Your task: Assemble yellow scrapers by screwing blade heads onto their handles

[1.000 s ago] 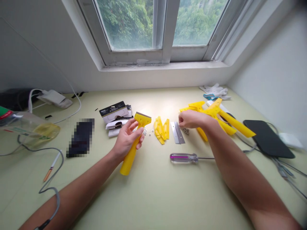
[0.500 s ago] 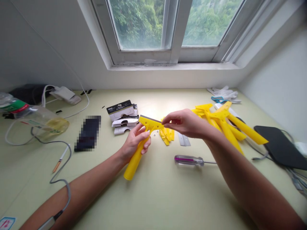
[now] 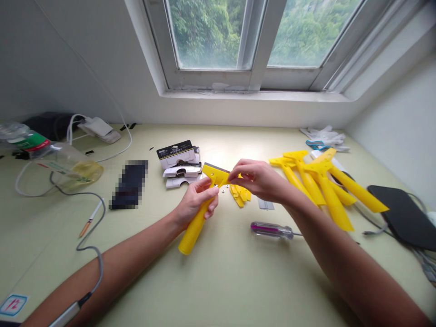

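Note:
A yellow scraper point(image 3: 192, 232) with a dark blade edge along its head lies tilted in my left hand point(image 3: 195, 202), whose fingers wrap around the neck. A small metal piece shows by the left thumb. With thumb and fingers pinched, my right hand point(image 3: 255, 179) grips the right end of the scraper head; anything small between the fingertips is hidden. Two small nuts point(image 3: 227, 186) lie on the table just behind the head. Beside them is a pile of yellow plastic pieces point(image 3: 240, 195). Flat grey blades point(image 3: 265, 205) lie partly behind my right wrist.
A clear-handled screwdriver point(image 3: 271, 230) lies in front of my right forearm. Several yellow scrapers point(image 3: 332, 200) are piled at right, near white gloves point(image 3: 325, 136) and a black pad point(image 3: 403, 215). Boxes point(image 3: 177, 156), a pixelated dark object point(image 3: 129, 185), a bottle point(image 3: 64, 165) and a cable point(image 3: 89, 249) are left.
My right fingertips have moved slightly inward and down over the right end of the scraper head. The whole view has shifted a little; my left hand keeps its hold.

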`<action>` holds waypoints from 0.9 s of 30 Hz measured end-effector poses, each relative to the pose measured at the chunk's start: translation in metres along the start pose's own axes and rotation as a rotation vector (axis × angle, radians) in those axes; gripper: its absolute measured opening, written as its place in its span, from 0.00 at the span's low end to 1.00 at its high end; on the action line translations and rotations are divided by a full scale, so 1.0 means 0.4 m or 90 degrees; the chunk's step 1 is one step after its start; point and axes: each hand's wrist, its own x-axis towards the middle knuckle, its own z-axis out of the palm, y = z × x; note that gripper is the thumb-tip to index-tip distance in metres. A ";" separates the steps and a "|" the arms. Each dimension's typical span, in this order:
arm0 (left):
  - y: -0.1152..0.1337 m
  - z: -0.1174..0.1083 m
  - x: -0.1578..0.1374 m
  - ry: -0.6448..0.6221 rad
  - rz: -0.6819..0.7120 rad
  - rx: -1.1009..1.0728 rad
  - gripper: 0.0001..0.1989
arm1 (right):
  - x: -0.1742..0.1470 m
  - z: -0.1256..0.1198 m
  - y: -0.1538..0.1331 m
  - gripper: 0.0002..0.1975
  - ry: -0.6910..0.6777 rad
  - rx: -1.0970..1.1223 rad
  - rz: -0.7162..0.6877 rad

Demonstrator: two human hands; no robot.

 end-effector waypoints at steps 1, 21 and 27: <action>0.000 0.000 0.000 -0.002 0.001 -0.006 0.17 | 0.000 0.001 0.002 0.05 0.002 0.012 0.006; -0.026 0.001 0.006 0.053 0.004 -0.008 0.19 | -0.010 -0.023 -0.019 0.07 -0.036 -0.087 -0.006; -0.025 -0.012 0.016 0.108 0.031 -0.021 0.19 | -0.072 -0.064 -0.087 0.10 -0.334 -0.289 0.176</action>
